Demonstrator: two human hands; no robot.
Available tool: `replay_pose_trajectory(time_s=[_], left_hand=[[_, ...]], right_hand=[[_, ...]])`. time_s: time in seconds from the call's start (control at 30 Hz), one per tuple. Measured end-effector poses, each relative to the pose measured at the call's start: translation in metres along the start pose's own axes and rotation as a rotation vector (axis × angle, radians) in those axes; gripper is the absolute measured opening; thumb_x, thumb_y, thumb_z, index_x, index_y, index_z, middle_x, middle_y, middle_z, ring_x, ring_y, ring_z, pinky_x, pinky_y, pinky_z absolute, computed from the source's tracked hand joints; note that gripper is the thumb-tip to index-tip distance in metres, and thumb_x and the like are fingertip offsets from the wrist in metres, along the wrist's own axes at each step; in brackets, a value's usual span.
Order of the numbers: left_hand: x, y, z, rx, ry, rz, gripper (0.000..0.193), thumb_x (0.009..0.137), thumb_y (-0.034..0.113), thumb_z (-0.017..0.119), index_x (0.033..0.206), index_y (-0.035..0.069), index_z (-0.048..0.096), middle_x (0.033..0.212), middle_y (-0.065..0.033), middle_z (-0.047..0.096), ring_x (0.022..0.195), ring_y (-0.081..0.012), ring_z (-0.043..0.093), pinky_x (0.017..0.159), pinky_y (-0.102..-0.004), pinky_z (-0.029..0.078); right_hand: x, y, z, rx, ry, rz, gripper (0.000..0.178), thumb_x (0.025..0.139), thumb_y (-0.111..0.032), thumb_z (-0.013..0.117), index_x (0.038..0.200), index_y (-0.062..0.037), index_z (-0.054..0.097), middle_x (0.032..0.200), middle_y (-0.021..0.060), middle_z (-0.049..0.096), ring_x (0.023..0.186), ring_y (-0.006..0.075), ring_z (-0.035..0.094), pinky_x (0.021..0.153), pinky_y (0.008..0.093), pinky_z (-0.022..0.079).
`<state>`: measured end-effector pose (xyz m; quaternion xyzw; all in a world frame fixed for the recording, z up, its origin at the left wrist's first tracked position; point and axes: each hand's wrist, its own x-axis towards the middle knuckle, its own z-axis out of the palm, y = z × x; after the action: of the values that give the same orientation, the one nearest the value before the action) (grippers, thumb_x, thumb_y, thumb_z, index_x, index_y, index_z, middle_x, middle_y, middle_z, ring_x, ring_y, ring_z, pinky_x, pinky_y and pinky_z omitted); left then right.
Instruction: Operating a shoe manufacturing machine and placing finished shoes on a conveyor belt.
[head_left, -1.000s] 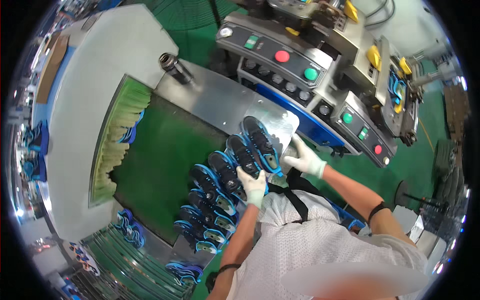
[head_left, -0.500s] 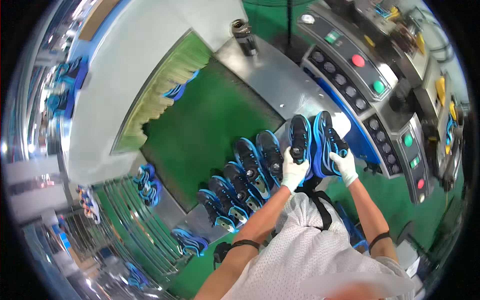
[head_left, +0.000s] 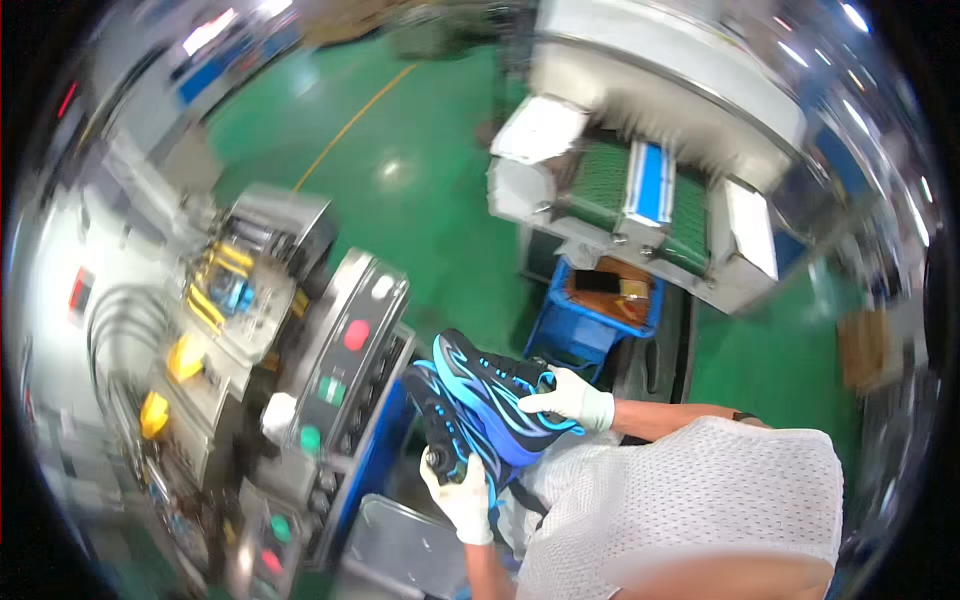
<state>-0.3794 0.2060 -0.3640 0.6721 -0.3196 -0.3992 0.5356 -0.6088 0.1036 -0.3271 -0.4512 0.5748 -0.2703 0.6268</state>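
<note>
Shoes (head_left: 490, 388) in hand: left hand (head_left: 462, 502) closed on the rear of one, right hand (head_left: 570, 395) gripping the other's collar, a black-and-blue pair held side by side near a white mesh shirt (head_left: 690, 490). A control panel (head_left: 372, 300) stands left, a blue bin (head_left: 570, 340) ahead. Should either back-end grip slacken, a shoe could drop; a leftward swing might strike the panel.

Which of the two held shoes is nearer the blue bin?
The shoe in the right hand; the other shoe, in the left hand, is nearer the control panel.
</note>
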Motion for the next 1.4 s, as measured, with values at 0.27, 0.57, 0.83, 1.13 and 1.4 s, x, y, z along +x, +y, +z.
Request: replay_pose_trajectory(time_s=[0.27,0.57,0.83,1.13,1.4], left_hand=[[0.056,0.13,0.225,0.021,-0.554,0.215,0.054,0.079,0.002,0.077,0.127,-0.003,0.052,0.105,-0.0065,0.064,0.085,-0.0133,0.06,0.074,-0.0291,0.051],[0.147,0.178,0.525,0.304,-0.812,0.78,0.063,0.087,0.014,0.073,0.141,-0.003,0.046,0.122,-0.0227,0.065,0.111,-0.0322,0.065,0.097,-0.0375,0.051],[0.183,0.177,0.605,0.299,-0.777,0.819,0.067,0.093,0.023,0.068,0.145,-0.009,0.039,0.143,-0.0302,0.049,0.131,-0.0408,0.051,0.113,-0.0411,0.039],[0.144,-0.026,0.246,0.613,-0.623,0.157,0.054,0.096,0.028,0.063,0.14,0.0,0.051,0.139,-0.0238,0.056,0.129,-0.0372,0.056,0.11,-0.0416,0.043],[-0.176,-0.179,-0.206,0.356,1.22,-0.289,0.03,0.094,0.02,0.061,0.117,0.0,0.065,0.108,-0.0195,0.072,0.097,-0.0297,0.07,0.09,-0.0382,0.055]], right_hand=[[-0.067,-0.036,-0.205,0.431,0.654,-0.185,0.05,0.077,-0.024,0.086,0.116,0.0002,0.065,0.097,0.0024,0.068,0.085,0.0098,0.06,0.078,0.0275,0.051],[-0.004,-0.044,-0.392,-0.285,1.322,0.014,0.078,0.079,-0.03,0.075,0.141,0.0039,0.041,0.124,0.0309,0.061,0.115,0.0438,0.062,0.101,0.0443,0.049],[0.075,-0.075,-0.506,-0.439,1.424,-0.037,0.08,0.083,-0.03,0.072,0.147,0.0058,0.039,0.141,0.0283,0.052,0.13,0.0413,0.052,0.111,0.0448,0.042],[0.165,-0.042,-0.228,-0.032,0.0,-0.454,0.055,0.093,-0.016,0.07,0.139,0.0055,0.05,0.139,0.0192,0.058,0.13,0.026,0.056,0.111,0.0367,0.042],[0.251,0.132,-0.048,-0.438,-0.708,0.249,0.035,0.093,-0.012,0.068,0.122,0.0028,0.057,0.075,0.0028,0.058,0.056,0.0109,0.051,0.048,0.0263,0.04]])
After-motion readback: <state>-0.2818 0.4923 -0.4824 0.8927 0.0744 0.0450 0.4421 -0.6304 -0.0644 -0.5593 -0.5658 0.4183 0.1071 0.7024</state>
